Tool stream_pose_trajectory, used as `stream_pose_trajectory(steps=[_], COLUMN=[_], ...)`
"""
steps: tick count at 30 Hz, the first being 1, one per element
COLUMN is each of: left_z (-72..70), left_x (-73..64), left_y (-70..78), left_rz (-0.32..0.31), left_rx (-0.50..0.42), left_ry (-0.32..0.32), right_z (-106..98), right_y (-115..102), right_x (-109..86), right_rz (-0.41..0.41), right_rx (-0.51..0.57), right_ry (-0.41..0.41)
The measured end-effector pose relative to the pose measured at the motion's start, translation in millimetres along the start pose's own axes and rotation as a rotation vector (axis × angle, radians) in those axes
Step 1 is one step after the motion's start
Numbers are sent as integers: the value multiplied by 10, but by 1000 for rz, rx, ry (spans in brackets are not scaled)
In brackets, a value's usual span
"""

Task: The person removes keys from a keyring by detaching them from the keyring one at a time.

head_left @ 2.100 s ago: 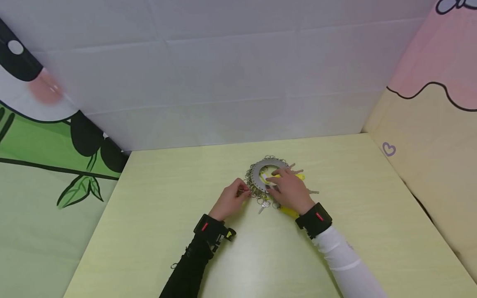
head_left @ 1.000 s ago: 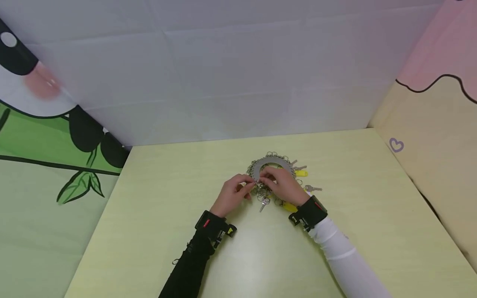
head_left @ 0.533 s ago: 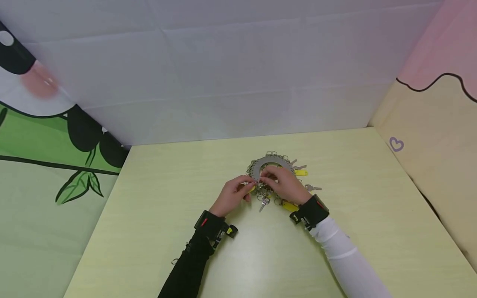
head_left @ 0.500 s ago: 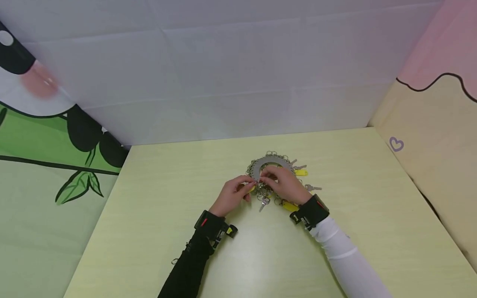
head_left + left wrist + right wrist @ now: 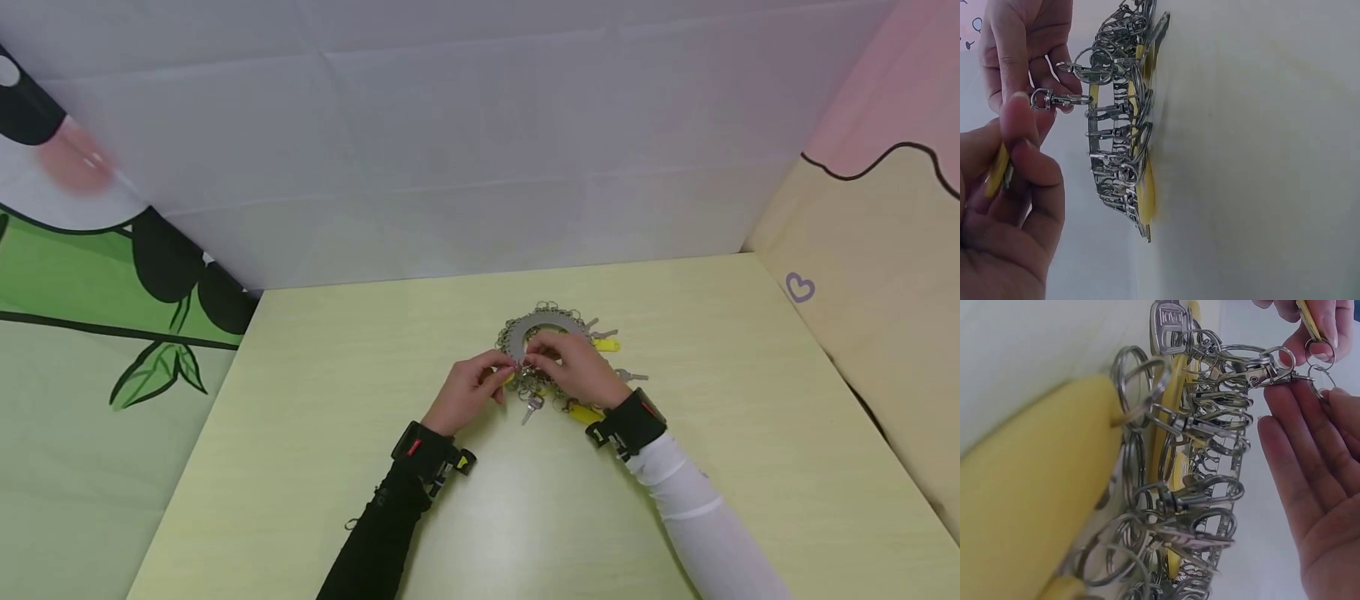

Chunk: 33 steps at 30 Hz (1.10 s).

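A flat grey metal ring plate (image 5: pixel 514 340) lies on the table, its rim crowded with swivel clasps (image 5: pixel 1185 422) and split rings. My left hand (image 5: pixel 463 396) pinches a yellow key tag (image 5: pixel 999 170), and a small split ring (image 5: pixel 1320 352) hangs from the tag. Beside it, above the plate's near left side, my right hand (image 5: pixel 576 367) pinches the ring end of one swivel clasp (image 5: pixel 1060 99) that is hooked on the plate. The two rings are very close together; whether they are linked I cannot tell. In the head view, fingers cover part of the plate.
Around the plate lie a key (image 5: pixel 532 407) in front, another key (image 5: pixel 632 376) at right, and yellow tags (image 5: pixel 583 413) clipped to it. The pale wooden table (image 5: pixel 315 433) meets a grey cloth wall (image 5: pixel 450 167) behind and printed cloths at both sides.
About two seconds ago the left hand was at the plate's left edge and the right hand spread over its middle. Both hands then came together, pinching; they have barely moved since.
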<state>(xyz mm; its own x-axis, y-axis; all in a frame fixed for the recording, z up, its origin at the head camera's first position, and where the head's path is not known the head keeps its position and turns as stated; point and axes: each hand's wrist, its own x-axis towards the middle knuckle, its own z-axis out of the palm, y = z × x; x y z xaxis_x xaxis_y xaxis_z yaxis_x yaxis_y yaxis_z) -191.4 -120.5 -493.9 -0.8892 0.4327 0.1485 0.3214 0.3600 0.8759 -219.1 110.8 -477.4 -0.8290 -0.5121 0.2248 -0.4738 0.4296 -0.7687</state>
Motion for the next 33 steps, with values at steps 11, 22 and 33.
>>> stream_pose_trajectory(steps=[11,22,33], left_z=[9,42,39], left_x=[11,20,27], left_y=[2,46,12], left_rz=[43,29,-41], left_rx=[39,95,-112], left_ry=[19,34,40], right_z=[-24,-39,-73], right_y=[-8,-29,-14], right_x=[-5,-4,-22], right_rz=[-22,-62,-26], right_rx=[2,-68,-33], right_ry=[-17,-10,-22])
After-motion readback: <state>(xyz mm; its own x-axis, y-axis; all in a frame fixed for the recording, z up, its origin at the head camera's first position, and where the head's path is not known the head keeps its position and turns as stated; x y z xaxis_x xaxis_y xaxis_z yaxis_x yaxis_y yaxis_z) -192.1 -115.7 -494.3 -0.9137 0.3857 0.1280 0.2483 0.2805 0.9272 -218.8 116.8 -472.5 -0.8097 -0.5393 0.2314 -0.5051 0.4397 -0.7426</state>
